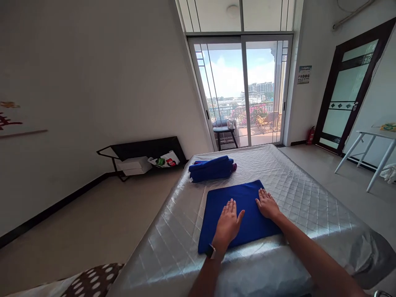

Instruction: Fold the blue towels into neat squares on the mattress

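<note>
A blue cloth (pixel 241 202), folded into a flat rectangle, lies on the silver quilted cover (pixel 303 198) of a bed or table. Flat on the cloth's left half rests my left hand (pixel 228 222), fingers extended and thumb apart, with a dark band on its wrist. My right hand (pixel 267 204) presses flat along the cloth's right edge, its fingers stretched out. Neither hand grips anything. Just beyond the cloth sits a stack of folded blue cloths (pixel 210 168), with a bit of purple fabric showing at its right end.
Against the left wall stands a low black rack (pixel 148 148) with white boxes (pixel 134 165) and a printed bag (pixel 165 160). Sliding glass doors (pixel 244 90) face me. On the right are a white table (pixel 375 132), a fire extinguisher (pixel 310 135) and a dark-framed door (pixel 349 90).
</note>
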A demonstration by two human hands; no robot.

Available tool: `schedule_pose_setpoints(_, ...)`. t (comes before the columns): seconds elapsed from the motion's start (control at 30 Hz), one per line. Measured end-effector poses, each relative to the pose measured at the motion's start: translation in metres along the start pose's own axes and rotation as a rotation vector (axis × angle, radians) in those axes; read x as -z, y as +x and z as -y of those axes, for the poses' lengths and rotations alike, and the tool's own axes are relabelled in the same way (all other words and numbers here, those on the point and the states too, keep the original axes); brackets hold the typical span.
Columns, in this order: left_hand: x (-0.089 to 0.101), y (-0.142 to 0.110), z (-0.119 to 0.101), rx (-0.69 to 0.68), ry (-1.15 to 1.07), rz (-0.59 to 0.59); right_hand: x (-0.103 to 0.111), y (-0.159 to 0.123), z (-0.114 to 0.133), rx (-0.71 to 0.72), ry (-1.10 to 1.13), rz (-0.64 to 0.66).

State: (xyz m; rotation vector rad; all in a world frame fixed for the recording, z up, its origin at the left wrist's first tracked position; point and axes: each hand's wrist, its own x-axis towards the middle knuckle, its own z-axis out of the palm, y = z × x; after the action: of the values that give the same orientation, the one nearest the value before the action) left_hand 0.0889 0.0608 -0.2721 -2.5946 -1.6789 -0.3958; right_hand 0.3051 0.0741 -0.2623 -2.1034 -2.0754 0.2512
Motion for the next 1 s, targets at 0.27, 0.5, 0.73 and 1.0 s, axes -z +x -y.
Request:
schedule_pose_setpoints(0.27,-0.028,0.073,-0.060,-0.248,-0.012,0.061,-0.009,0.002,-0.007,0.063,-0.032,-0.024)
schedule_pose_setpoints(0.5,-0.023,0.055,0.031,0.087,0.042,0.087,-0.001,0.001,0.002,-0.019,0.034,0.003)
schedule_pose_setpoints(0.73,-0.014,0.029,0.117,0.364,-0.014,0.068,0.005,-0.001,0.002,-0.036,-0.002,0.062)
schedule_pose_setpoints(1.0,-0.023,0.031,0.118,0.346,0.000,0.038,0.029,0.038,0.012,-0.018,-0.024,0.070)
